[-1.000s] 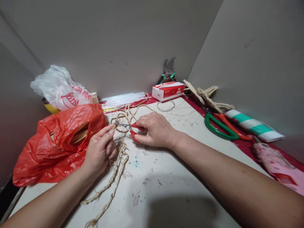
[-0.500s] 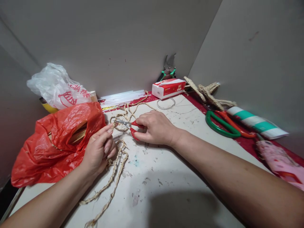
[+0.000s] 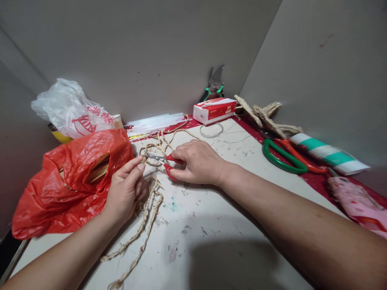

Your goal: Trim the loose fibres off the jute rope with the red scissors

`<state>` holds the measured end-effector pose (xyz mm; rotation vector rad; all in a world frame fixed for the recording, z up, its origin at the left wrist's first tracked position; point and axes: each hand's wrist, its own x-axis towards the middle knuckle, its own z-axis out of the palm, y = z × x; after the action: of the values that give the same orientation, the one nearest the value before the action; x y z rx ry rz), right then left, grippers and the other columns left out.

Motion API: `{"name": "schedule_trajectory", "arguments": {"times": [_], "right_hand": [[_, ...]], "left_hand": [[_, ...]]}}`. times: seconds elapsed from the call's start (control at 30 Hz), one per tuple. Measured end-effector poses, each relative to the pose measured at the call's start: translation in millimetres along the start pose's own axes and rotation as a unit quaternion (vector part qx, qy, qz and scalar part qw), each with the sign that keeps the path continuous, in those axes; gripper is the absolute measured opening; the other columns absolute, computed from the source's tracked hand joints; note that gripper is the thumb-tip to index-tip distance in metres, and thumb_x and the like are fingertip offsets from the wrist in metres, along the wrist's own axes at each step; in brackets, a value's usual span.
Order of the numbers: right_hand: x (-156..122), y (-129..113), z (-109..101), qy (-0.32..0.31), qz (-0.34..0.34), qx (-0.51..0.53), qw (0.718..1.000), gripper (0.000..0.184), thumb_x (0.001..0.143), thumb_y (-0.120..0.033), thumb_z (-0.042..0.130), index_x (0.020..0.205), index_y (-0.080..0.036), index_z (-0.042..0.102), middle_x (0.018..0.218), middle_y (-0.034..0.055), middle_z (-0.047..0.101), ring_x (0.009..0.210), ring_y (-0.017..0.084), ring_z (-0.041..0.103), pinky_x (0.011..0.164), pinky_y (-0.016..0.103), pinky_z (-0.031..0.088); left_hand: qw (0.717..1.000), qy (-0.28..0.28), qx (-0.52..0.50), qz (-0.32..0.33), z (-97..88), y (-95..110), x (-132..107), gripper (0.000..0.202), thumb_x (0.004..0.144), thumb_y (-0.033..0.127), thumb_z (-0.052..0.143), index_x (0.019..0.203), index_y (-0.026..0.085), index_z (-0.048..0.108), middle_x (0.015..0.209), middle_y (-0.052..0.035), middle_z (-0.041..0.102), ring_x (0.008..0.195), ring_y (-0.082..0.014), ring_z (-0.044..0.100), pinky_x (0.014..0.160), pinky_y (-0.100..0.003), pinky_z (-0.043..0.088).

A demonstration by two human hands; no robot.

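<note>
My right hand [image 3: 199, 162] grips small red-handled scissors [image 3: 167, 162], whose blades point left at a tangle of braided straw rope [image 3: 151, 205]. My left hand [image 3: 126, 189] pinches that rope between thumb and forefinger right at the blade tips. The rope loops behind the scissors and trails down the white tabletop [image 3: 211, 233] toward me.
A red plastic bag [image 3: 72, 181] lies left, a white printed bag [image 3: 72, 110] behind it. At the back are clear glue sticks [image 3: 155, 121], a red-white box [image 3: 214, 110] and pliers [image 3: 214, 84]. Large green and orange scissors [image 3: 284, 155], a striped roll [image 3: 326, 157] and straw bundles [image 3: 266, 117] lie right.
Both hands hold nearly still on the rope and scissors; only the view shifts slightly, with everything sliding a little up and left.
</note>
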<state>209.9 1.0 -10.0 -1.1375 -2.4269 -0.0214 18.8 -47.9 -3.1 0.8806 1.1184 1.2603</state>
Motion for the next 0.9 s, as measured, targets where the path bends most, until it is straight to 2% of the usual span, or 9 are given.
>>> {"name": "schedule_trajectory", "arguments": {"times": [0.13,0.3,0.43,0.6,0.73,0.9], "right_hand": [[1.1,-0.2,-2.4,-0.01,-0.012,-0.019,1.0,0.03,0.078,-0.043,0.052,0.062,-0.018,0.061,0.06,0.0018,0.062,0.058,0.014,0.049,0.063,0.03,0.03],[2.9,1.4,-4.7,-0.047,-0.031,-0.045,0.997,0.032,0.086,-0.037,0.048,0.067,-0.018,0.065,0.064,0.003,0.065,0.059,0.014,0.05,0.065,0.031,0.029],[2.2,4.7,-2.7,-0.021,-0.042,-0.031,0.998,0.032,0.087,-0.037,0.047,0.069,-0.018,0.065,0.065,0.0018,0.065,0.061,0.014,0.05,0.066,0.03,0.029],[0.4,3.1,-1.7,0.024,-0.002,-0.027,0.999,0.031,0.08,-0.043,0.05,0.07,-0.018,0.065,0.067,0.0034,0.064,0.064,0.016,0.051,0.066,0.031,0.03],[0.5,-0.1,-2.8,0.006,0.002,-0.042,0.999,0.032,0.079,-0.046,0.051,0.077,-0.018,0.066,0.069,0.0042,0.064,0.066,0.017,0.052,0.067,0.032,0.029],[1.2,-1.1,-3.4,-0.014,-0.003,-0.076,0.997,0.033,0.081,-0.047,0.049,0.079,-0.018,0.067,0.071,0.0055,0.066,0.069,0.019,0.054,0.07,0.033,0.029]], "left_hand": [[1.0,0.01,0.013,0.002,0.0,-0.9,-0.5,0.031,0.071,0.026,0.071,0.1,0.019,0.061,0.036,0.0126,0.033,0.03,-0.0039,0.022,0.032,-0.016,0.022],[1.0,0.002,-0.002,-0.014,-2.5,-0.5,1.4,0.032,0.071,0.027,0.07,0.1,0.019,0.06,0.036,0.013,0.032,0.029,-0.004,0.022,0.033,-0.016,0.021],[1.0,-0.01,-0.013,-0.014,-4.2,0.8,3.3,0.032,0.072,0.026,0.068,0.101,0.018,0.059,0.036,0.0129,0.031,0.03,-0.0042,0.021,0.033,-0.016,0.021],[0.999,-0.021,-0.024,-0.02,-4.8,2.8,2.9,0.039,0.075,0.024,0.065,0.112,0.017,0.056,0.037,0.0127,0.032,0.031,-0.0048,0.02,0.033,-0.016,0.021],[0.999,-0.036,-0.025,-0.031,-4.4,3.5,1.5,0.043,0.076,0.024,0.063,0.118,0.017,0.054,0.037,0.0129,0.031,0.03,-0.0054,0.022,0.033,-0.016,0.021],[0.998,-0.041,-0.019,-0.048,-1.9,3.9,-0.4,0.036,0.075,0.022,0.064,0.109,0.018,0.055,0.036,0.013,0.032,0.03,-0.0048,0.019,0.033,-0.015,0.023]]}}
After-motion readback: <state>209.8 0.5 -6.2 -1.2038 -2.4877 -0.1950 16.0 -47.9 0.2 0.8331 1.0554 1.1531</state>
